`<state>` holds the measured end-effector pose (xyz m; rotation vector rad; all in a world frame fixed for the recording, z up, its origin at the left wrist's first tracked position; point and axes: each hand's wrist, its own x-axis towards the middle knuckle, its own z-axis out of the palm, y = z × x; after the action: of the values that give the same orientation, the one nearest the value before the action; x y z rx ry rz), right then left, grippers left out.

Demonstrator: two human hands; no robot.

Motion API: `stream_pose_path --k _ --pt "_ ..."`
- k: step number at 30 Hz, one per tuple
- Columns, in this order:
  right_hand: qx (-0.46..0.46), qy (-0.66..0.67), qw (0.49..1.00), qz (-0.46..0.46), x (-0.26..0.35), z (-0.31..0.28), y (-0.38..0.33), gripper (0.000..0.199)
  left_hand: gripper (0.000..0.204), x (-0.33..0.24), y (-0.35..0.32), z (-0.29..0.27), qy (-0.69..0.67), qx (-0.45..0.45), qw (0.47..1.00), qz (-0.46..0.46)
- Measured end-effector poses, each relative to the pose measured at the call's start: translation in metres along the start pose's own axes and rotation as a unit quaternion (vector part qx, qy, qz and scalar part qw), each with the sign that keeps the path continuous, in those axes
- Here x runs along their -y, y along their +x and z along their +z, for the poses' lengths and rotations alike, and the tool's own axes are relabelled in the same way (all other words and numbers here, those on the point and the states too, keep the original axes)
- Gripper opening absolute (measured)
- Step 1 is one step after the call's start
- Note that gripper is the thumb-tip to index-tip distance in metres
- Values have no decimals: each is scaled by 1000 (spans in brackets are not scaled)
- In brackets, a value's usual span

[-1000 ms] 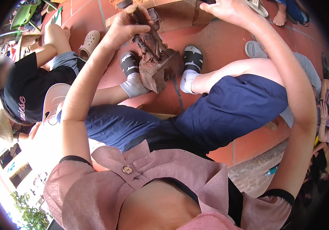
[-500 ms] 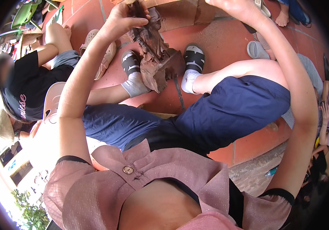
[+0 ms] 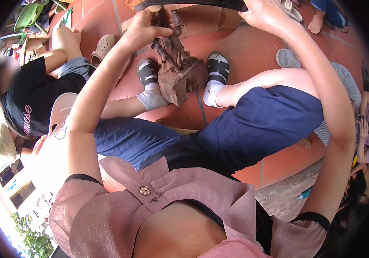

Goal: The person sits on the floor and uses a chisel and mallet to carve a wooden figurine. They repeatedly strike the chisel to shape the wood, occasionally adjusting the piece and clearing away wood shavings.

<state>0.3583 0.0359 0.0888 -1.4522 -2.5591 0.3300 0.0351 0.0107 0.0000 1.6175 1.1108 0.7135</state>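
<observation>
A gnarled brown piece of wood (image 3: pixel 171 56) stands on the tiles between my feet, its broad rough base (image 3: pixel 182 81) at the bottom. My left hand (image 3: pixel 146 31) is wrapped round its narrow upper end, thumb pointing right. Across the top edge of the view runs a long, dark, slightly bowed strip-like tool (image 3: pixel 201 6). Its right end lies at my right hand (image 3: pixel 262 15), whose fingers are closed on it. The strip passes over the top of the wood near my left hand. What kind of tool it is cannot be told, as the frame cuts it off.
Flattened cardboard (image 3: pixel 210 21) lies beyond the wood on red floor tiles. My sandalled feet (image 3: pixel 217 66) flank the base. A person in a black shirt (image 3: pixel 42 90) sits at left, near a beige clog (image 3: pixel 103 48). Another grey shoe (image 3: pixel 286 58) is at right.
The dark strip has come into view across the top. My right hand has moved slightly down and nearer; my left hand and the wood's top have shifted a little right and nearer.
</observation>
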Motion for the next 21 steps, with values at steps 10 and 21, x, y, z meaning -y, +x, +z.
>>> stream_pose_path --k 10,21 --pt "-53 83 995 -21 -11 4 -1 36 35 -17 4 7 7 -1 1000 16" --pt "-9 31 999 -10 -6 2 0 27 34 -18 2 15 39 14 999 19"
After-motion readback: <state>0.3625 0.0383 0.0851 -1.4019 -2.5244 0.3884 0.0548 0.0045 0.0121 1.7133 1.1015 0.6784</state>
